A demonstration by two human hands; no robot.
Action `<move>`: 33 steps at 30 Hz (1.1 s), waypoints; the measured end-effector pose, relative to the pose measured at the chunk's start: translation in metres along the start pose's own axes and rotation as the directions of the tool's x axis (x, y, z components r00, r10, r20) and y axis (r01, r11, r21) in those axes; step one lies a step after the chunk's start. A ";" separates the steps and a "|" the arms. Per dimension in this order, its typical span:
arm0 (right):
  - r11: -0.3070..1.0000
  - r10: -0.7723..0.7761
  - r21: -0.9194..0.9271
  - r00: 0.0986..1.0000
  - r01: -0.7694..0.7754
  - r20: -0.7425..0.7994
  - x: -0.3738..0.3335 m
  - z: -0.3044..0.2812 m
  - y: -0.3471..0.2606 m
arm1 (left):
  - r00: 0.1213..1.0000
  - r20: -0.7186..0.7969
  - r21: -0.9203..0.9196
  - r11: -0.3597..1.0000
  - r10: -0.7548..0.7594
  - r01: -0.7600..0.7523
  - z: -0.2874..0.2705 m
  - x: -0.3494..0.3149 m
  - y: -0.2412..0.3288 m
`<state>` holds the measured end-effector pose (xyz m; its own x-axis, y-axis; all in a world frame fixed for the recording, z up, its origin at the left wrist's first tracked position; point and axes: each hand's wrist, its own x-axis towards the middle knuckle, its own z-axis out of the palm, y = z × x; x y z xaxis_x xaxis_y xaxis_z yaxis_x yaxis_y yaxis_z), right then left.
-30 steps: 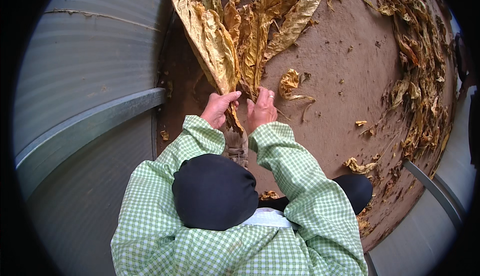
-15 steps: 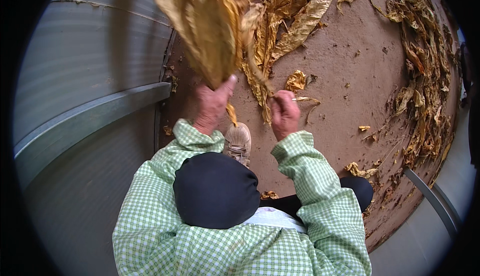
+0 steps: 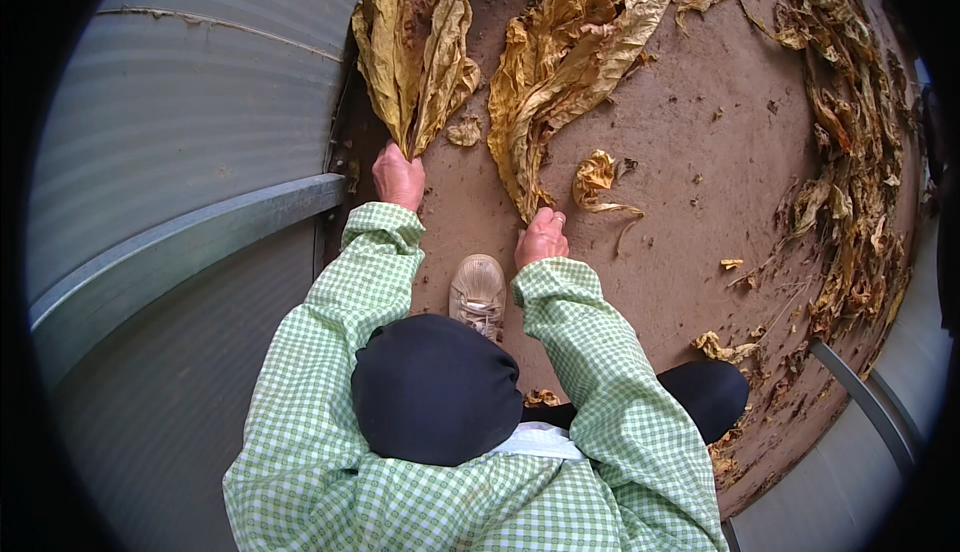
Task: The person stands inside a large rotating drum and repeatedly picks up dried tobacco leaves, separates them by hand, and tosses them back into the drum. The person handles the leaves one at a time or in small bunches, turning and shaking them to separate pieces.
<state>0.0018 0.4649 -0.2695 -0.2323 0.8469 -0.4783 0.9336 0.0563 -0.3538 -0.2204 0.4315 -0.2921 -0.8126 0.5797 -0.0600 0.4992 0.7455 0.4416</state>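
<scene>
My left hand (image 3: 400, 178) is closed around the stem end of a bunch of dried tobacco leaves (image 3: 412, 57), yellow-brown and wrinkled, which fans out away from me by the left wall. My right hand (image 3: 542, 239) grips the narrow end of a second bunch (image 3: 560, 77), whose broad blades spread forward over the brown floor. Both bunches point to the far side, and bare floor shows between them. Right of the second bunch, a curled loose leaf (image 3: 594, 174) lies apart from my fingers.
A long heap of dried leaves (image 3: 850, 132) runs along the right side. Grey corrugated wall with a metal rail (image 3: 190, 237) stands close on my left. Another metal rail (image 3: 860, 392) is at the lower right. Leaf scraps (image 3: 725, 347) dot the floor (image 3: 700, 192). My shoe (image 3: 478, 287) is between my arms.
The raised, blurred left bunch has come down and lies fanned forward. My left hand went forward. My right hand shifted slightly left and nearer, and now holds the gathered end of the other bunch.
</scene>
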 end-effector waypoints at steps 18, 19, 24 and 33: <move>0.731 -0.486 0.421 0.843 0.536 -0.230 -0.011 -0.077 -0.058 | 0.502 0.858 -0.500 0.399 0.108 0.768 -0.061 -0.031 0.123; 0.781 -0.420 0.497 0.907 0.378 -0.031 -0.008 -0.092 -0.062 | 0.557 0.818 -0.563 0.407 0.147 0.719 -0.058 -0.027 0.115; 0.833 -0.008 0.550 0.995 -0.050 0.103 0.050 -0.132 -0.049 | 0.737 0.602 -0.797 0.298 0.308 0.526 -0.093 -0.007 0.143; 0.999 0.042 0.004 0.990 -0.043 0.133 0.140 -0.063 -0.013 | 0.779 0.444 -0.895 0.259 0.442 0.363 -0.129 0.032 0.172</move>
<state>-0.0259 0.6162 -0.2815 -0.2268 0.7710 -0.5951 0.9417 0.0177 -0.3360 -0.1992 0.5355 -0.1025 -0.2791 0.9273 -0.2494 -0.4351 0.1094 0.8937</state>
